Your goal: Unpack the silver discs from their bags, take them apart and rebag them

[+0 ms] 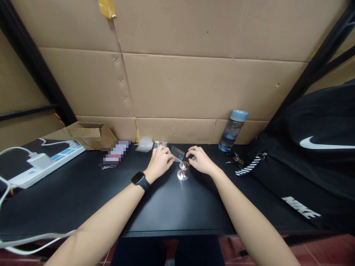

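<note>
My left hand (160, 162), with a black watch at the wrist, has thumb and fingers closed on the edge of a small clear plastic bag (178, 152). Just right of the bag, my right hand (202, 161) is bent over the tabletop, thumb and forefinger apart. A silver disc (194, 159) with a raised middle shows partly under its fingers. Between the hands lie two more shiny discs with red centres, one disc (184, 166) behind the other disc (182, 175). Behind my left hand, a small clear packet (161, 143) with something red inside is partly covered.
Clear plastic bags (144, 144) lie at the back of the black table (166, 210). To the left are a cardboard box (91, 135), a blurred item (117, 152) and a white power strip (55, 162). A water bottle (233, 130), keys (237, 159) and a black bag (299, 173) stand right.
</note>
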Tool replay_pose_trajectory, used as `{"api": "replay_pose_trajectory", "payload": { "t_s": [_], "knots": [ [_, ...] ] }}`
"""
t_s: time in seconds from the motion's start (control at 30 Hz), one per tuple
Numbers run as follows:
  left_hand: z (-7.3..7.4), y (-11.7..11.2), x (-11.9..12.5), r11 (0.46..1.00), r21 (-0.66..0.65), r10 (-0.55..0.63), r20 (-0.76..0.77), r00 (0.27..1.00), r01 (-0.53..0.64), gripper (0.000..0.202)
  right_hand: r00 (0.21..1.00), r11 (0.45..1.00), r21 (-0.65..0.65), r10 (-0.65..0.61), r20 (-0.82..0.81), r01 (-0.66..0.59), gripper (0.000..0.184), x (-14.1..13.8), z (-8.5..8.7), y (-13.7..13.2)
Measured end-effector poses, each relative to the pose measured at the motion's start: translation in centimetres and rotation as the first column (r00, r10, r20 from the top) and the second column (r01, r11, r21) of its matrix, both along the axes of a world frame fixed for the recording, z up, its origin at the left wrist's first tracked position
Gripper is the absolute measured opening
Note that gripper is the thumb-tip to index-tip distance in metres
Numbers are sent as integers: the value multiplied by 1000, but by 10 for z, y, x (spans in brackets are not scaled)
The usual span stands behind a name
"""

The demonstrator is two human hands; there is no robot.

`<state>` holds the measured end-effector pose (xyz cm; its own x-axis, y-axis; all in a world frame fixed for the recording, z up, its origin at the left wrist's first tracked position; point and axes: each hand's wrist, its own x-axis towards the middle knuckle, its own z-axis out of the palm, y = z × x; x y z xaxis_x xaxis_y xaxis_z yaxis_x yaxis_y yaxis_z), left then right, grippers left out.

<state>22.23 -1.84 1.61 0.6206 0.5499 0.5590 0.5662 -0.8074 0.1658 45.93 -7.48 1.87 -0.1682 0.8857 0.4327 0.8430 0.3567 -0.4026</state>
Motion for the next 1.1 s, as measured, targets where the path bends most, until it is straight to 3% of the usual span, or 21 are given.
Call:
{"api": "replay_pose_trajectory", "payload": {
  "t_s": [0.1,0.2,0.33,0.43,0.7,0.93,1.03,1.1],
  "knots": [
    [-4,-7,5,998,-37,-53,-57,997,51,20,999,999,-30,12,33,-11,25,-1,-1,-2],
    [5,-15,1,995,-59,-83,-54,995,79,24,998,999,-39,30,57,-28,25,-4,4,-8],
    [19,-32,-2,960,-115,-268,-123,956,255,23,995,997,-57,60,82,-55,17,-10,11,-15],
    [19,-41,2,941,-92,-339,-208,918,327,23,991,995,-97,45,128,-32,11,-15,14,-17],
    [14,-35,3,949,-72,-315,-261,912,307,17,966,985,-147,-53,255,93,11,-14,15,-17],
    [16,-37,6,967,-20,-250,-268,930,254,20,973,994,-101,-23,229,47,11,-10,11,-14],
    [22,-33,0,977,7,-206,-200,958,211,20,992,998,-70,11,123,-3,13,-7,16,-14],
    [28,-28,-7,990,18,-137,-94,986,139,20,997,997,-51,50,-61,-53,12,-6,21,-14]
  ]
}}
